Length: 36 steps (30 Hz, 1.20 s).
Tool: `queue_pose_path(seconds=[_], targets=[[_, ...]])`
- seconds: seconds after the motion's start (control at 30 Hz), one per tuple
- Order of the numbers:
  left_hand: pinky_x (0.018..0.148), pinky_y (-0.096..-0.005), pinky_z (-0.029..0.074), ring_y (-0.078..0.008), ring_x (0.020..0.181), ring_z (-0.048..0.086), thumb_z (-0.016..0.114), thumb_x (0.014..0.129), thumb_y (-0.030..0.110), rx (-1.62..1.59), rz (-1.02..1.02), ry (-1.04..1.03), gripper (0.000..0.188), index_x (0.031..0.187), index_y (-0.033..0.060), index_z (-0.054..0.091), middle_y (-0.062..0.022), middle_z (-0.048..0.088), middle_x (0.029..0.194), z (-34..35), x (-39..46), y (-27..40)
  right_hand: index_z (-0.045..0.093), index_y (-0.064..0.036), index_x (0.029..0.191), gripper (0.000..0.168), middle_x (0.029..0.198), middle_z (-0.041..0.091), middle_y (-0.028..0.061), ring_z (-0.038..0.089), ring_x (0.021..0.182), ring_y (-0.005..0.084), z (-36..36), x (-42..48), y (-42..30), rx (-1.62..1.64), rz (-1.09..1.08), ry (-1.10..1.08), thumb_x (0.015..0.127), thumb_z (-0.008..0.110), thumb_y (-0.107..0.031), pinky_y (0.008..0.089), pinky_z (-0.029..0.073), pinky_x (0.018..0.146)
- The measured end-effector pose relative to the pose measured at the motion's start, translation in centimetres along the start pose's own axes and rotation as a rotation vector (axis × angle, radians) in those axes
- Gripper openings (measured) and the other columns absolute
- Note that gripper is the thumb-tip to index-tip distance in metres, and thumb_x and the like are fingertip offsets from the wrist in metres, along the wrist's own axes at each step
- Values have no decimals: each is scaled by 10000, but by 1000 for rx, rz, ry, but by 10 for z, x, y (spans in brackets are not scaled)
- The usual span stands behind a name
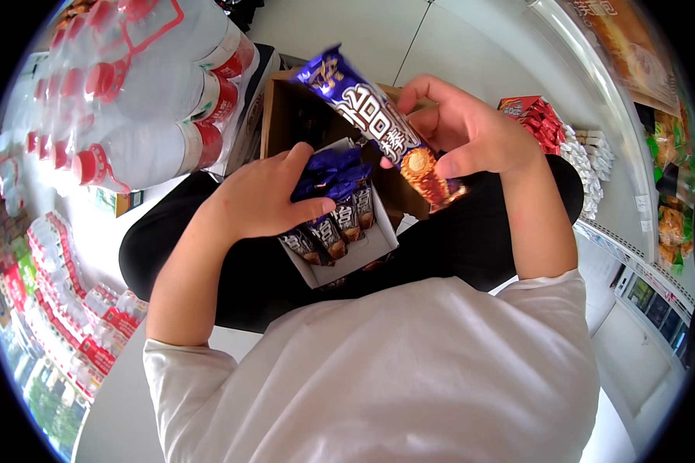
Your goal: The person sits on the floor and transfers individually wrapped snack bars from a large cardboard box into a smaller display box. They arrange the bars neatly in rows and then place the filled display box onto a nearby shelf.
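My right hand (463, 127) grips a wrapped snack bar in a purple and brown packet (385, 118), tilted above a cardboard box. On my lap rests a small white carton (353, 263) holding several packets of the same kind (347, 217), stood side by side. My left hand (266, 194) lies over the carton's left side, its thumb and fingers on the packets inside; whether it grips one is hidden. Behind the carton is the brown cardboard box (275, 118), open at the top, its dark inside mostly hidden by my hands and the packets.
Large shrink-wrapped water bottles (150, 144) with red caps stand close at the left. More bottle packs (63, 289) sit farther left. On the right are red packets (536, 121), white packets (582, 159) and a curved shelf edge (637, 254). Bagged food (672, 226) hangs at the far right.
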<state>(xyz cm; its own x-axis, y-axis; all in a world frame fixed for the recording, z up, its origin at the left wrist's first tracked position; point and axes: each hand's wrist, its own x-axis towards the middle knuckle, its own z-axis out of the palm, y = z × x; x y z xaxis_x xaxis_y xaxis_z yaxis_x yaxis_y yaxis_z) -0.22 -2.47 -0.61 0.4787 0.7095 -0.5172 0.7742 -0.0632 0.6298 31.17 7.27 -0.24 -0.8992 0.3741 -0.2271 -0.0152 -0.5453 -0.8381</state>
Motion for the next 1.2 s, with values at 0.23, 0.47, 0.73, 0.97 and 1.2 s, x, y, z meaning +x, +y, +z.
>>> queue_pose_path(seconds=[0.23, 0.47, 0.73, 0.97, 1.2], targets=[[893, -519, 531, -472, 1101, 678, 737, 935, 590, -49, 63, -25, 707, 1266, 8, 508, -262, 699, 1147, 5, 20, -9, 422, -19, 1522, 798, 1385, 656, 179, 676, 1258, 264, 21, 5, 26, 65, 53, -4, 816, 789, 38, 438, 560, 1081], [907, -496, 538, -452, 1082, 696, 726, 942, 604, -37, 54, -28, 756, 1359, 13, 503, -263, 712, 1165, 10, 22, -11, 665, 19, 1242, 397, 1079, 760, 99, 756, 980, 185, 40, 4, 27, -404, 138, 136, 884, 795, -95, 342, 630, 886], [893, -495, 535, -451, 1056, 698, 696, 953, 608, -45, 68, -33, 707, 1308, 27, 508, -255, 713, 1134, 13, 22, -14, 600, -24, 1163, 405, 874, 681, 79, 665, 734, 207, 62, -4, 31, -733, -58, 259, 849, 823, -153, 342, 543, 690], [862, -495, 539, -436, 1039, 704, 691, 962, 605, -13, -2, -59, 673, 1258, 25, 523, -251, 719, 1105, 6, 17, -2, 477, -32, 1315, 545, 935, 684, 130, 716, 759, 290, 94, -3, 51, -878, -138, 513, 867, 781, -97, 398, 567, 684], [902, -521, 510, -476, 1075, 669, 698, 976, 534, -17, -3, -49, 696, 1396, 29, 468, -276, 694, 1132, 9, 12, -6, 549, 33, 1238, 446, 903, 707, 103, 712, 721, 159, 87, 4, 51, -1012, -68, 368, 884, 802, -66, 301, 570, 662]])
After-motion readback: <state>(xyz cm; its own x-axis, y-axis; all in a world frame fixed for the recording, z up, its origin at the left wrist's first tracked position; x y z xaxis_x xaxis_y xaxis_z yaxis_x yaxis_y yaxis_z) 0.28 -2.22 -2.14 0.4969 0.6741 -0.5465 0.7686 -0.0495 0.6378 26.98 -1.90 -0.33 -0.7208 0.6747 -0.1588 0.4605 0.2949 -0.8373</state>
